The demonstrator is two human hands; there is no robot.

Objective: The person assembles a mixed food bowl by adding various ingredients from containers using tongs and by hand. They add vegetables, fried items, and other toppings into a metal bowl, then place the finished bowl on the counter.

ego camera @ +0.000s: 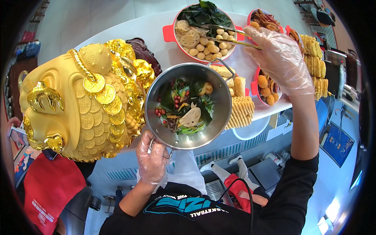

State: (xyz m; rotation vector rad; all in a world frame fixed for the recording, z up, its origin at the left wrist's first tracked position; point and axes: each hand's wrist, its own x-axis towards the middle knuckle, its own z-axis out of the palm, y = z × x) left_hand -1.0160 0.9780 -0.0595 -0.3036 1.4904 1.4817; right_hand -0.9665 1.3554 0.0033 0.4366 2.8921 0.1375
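Note:
My left hand (pixel 152 157), in a clear plastic glove, grips the lower wire handle of a stainless steel pot (pixel 188 69). Inside the pot lie a lotus root slice (pixel 191 116), peanuts, dark kelp and chopped greens. My right hand (pixel 277 55), gloved too, holds metal tongs (pixel 235 41). Their tips reach into a red-handled white bowl (pixel 169 33), over the lotus root slices (pixel 189 39) and beside the quail eggs (pixel 210 48). Dark green kelp (pixel 205 14) fills the bowl's far side. The pot is just nearer to me than this bowl.
A large golden figurine (pixel 79 102) stands left of the pot. Red-rimmed bowls (pixel 260 88) of fried balls and other food are at the right, near stacked fried lattice pieces (pixel 241 110) on the white counter (pixel 264 113). People in red aprons (pixel 54 188) are on both sides below.

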